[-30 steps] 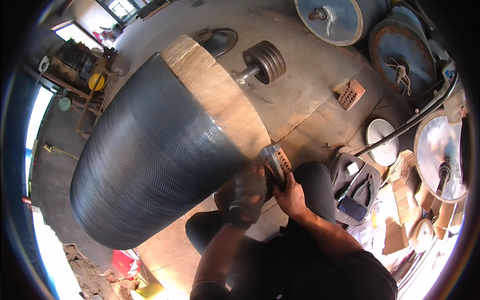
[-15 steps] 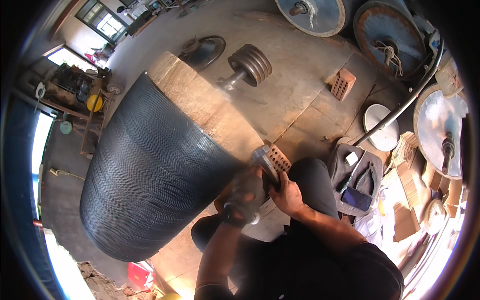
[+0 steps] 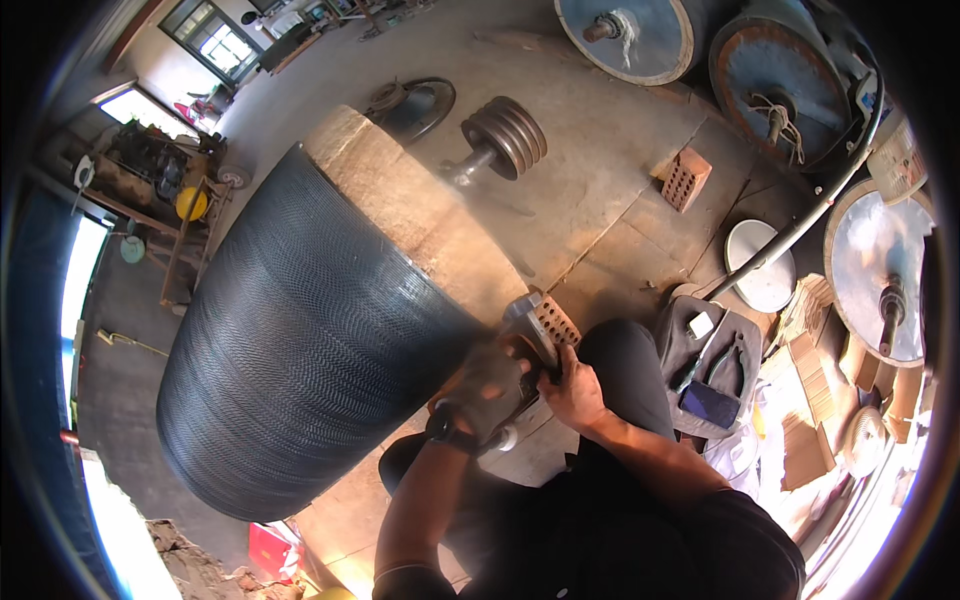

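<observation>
A big drum-shaped roll [image 3: 310,340], wrapped in dark, finely ridged material, lies in front of me on the left. Its pale tan end band [image 3: 410,195] faces away to the right. Close to the roll's near right edge is my left hand [image 3: 485,390] in a dark glove, its fingers smeared by motion; whether they grip anything is unclear. My right hand [image 3: 575,395], bare, has its fingers closed around a grey metal tool with a blocky head [image 3: 527,318]. The tool leans by the end band's lower tip. Below the left palm shows a silvery round end [image 3: 507,437].
A perforated brick [image 3: 556,318] lies behind the tool, another brick [image 3: 686,180] farther off. By my right knee a dark tray [image 3: 665,345] holds pliers [image 3: 726,366] and a phone-like slab [image 3: 710,404]. Cardboard [image 3: 805,400], a long pole [image 3: 790,235] and large drums [image 3: 775,85] stand right; a grooved pulley [image 3: 505,135] ahead.
My left hand has shifted slightly left and down, away from the tool's head. The right hand and the tool stay nearly in place.
</observation>
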A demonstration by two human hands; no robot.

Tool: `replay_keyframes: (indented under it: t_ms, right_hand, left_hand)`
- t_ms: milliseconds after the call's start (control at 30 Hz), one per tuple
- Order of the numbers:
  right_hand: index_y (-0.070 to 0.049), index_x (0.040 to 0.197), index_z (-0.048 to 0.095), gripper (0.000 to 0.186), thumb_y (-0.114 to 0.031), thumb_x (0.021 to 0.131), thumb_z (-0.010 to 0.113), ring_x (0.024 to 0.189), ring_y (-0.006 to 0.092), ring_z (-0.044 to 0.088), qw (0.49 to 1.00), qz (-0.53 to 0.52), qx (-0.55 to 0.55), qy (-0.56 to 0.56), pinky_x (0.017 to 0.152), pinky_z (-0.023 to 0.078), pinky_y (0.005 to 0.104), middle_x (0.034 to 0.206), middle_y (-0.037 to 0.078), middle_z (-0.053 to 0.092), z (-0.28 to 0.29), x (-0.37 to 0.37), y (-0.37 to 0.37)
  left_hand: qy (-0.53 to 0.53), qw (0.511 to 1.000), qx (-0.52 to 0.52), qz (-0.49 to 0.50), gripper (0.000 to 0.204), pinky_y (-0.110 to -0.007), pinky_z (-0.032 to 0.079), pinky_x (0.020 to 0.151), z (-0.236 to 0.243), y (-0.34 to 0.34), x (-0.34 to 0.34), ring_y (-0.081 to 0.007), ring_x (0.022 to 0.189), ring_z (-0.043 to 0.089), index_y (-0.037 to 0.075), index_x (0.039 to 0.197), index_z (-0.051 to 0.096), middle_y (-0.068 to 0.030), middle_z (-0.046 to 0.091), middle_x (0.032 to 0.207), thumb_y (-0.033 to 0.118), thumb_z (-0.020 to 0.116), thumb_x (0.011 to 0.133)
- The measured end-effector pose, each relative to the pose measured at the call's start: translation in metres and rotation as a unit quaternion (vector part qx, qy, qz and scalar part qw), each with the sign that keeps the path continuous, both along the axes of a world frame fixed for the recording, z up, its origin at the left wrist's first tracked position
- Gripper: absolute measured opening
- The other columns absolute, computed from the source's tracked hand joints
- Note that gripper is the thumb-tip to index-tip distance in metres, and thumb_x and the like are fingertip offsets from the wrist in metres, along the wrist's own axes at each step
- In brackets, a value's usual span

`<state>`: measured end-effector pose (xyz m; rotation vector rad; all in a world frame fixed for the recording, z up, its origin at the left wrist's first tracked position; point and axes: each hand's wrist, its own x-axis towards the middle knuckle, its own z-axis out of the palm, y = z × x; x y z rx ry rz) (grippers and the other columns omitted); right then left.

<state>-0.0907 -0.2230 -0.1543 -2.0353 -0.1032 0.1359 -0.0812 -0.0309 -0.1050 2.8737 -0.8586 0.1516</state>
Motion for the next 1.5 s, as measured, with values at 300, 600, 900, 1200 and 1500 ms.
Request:
replay_keyframes:
  t_ms: [300,600,900,1200,1500]
  right_hand:
    - [0.002,0.124,0.053,0.045,-0.016,0.087,0.070,0.086,0.0484,0.071,0.999,0.007,-0.025,0.026,0.075,0.058,0.0522,0.089,0.031,0.071,0.010,0.001,0.000]
    - [0.002,0.114,0.058,0.029,-0.020,0.097,0.067,0.086,0.0528,0.066,0.993,-0.058,0.013,-0.100,0.069,0.053,0.0523,0.089,0.033,0.067,-0.006,0.005,0.001]
    - [0.005,0.117,0.063,0.047,-0.039,0.103,0.062,0.095,0.0434,0.068,0.989,-0.068,0.032,0.125,0.081,0.053,0.0472,0.103,0.027,0.071,0.010,0.038,0.018]
    - [-0.001,0.116,0.072,0.035,-0.032,0.102,0.065,0.086,0.0191,0.065,0.936,-0.033,0.187,0.295,0.075,0.053,0.0390,0.099,0.010,0.072,-0.044,0.061,0.011]
    - [0.000,0.114,0.070,0.036,-0.033,0.104,0.064,0.085,0.0175,0.064,0.933,-0.069,0.252,0.247,0.071,0.053,0.0353,0.097,0.011,0.071,-0.054,0.060,0.008]
  left_hand:
    - [0.075,0.989,0.087,0.089,0.023,-0.043,0.052,0.089,0.021,0.010,-0.051,-0.0357,0.106,0.064,0.009,0.109,0.077,-0.0168,0.069,0.119,0.014,0.069,0.088]
    - [-0.159,0.900,-0.131,0.385,0.057,-0.046,0.050,0.099,0.011,0.012,-0.108,-0.0334,0.109,0.066,0.011,0.141,0.058,-0.0152,0.069,0.111,0.036,0.074,0.093]
    - [0.225,0.482,-0.784,0.319,0.062,-0.048,0.056,0.100,-0.133,0.063,-0.129,-0.0335,0.118,0.068,0.004,0.147,0.046,-0.0154,0.065,0.135,0.028,0.073,0.097]
    - [0.222,0.513,-0.746,0.362,0.048,-0.047,0.057,0.098,-0.139,0.056,-0.110,-0.0333,0.111,0.070,0.004,0.141,0.057,-0.0146,0.070,0.127,0.022,0.065,0.097]
    - [0.171,0.591,-0.704,0.355,0.050,-0.046,0.057,0.097,-0.162,0.044,-0.106,-0.0332,0.111,0.069,0.004,0.141,0.056,-0.0137,0.069,0.127,0.017,0.068,0.095]
